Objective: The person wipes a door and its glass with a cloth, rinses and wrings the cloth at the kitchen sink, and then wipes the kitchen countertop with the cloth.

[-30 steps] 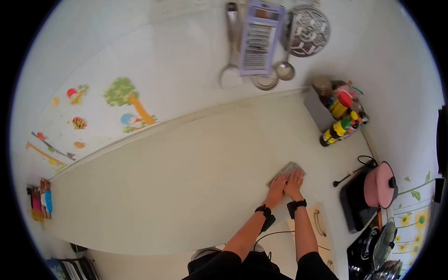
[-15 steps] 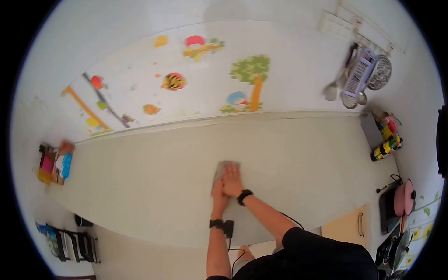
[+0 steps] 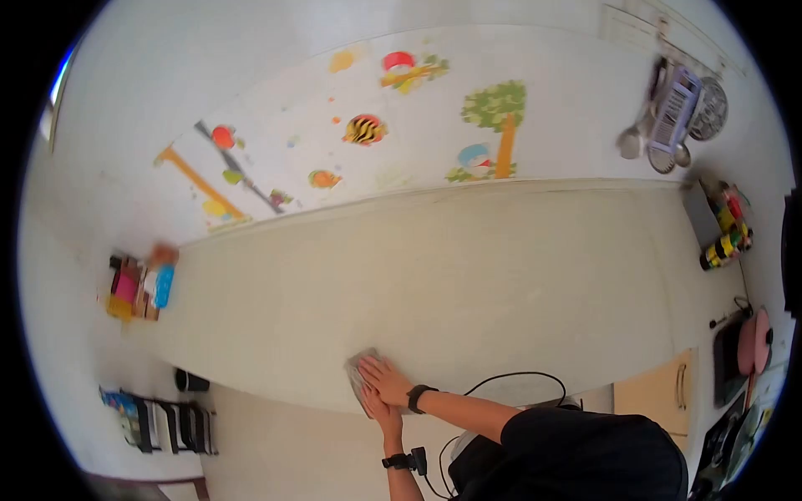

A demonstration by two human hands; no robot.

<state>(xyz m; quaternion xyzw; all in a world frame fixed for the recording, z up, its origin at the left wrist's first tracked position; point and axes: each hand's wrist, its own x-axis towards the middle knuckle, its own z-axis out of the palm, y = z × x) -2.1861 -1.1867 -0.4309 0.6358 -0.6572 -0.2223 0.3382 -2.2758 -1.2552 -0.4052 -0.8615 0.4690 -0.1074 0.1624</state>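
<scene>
A grey cloth (image 3: 354,365) lies on the pale countertop (image 3: 468,275) close to its front edge. My right hand (image 3: 384,380) rests on the cloth, palm down, with its fingers stretched out. Beside and partly under it, my left hand (image 3: 378,407) presses the lower part of the cloth, and its fingers are partly hidden by the right hand. Both wrists wear black bands, and a black cable runs from the device on the left one.
Boxes and packets (image 3: 142,288) stand at the counter's left end. A grey holder with bottles (image 3: 706,213) is at the right end, near a pink pot (image 3: 754,341). Utensils (image 3: 675,113) hang on the wall. A black rack (image 3: 171,424) stands lower left.
Both hands and the cloth have moved toward me and to the left, from mid-counter to near the front edge. The view has shifted, with the wall pictures now further right.
</scene>
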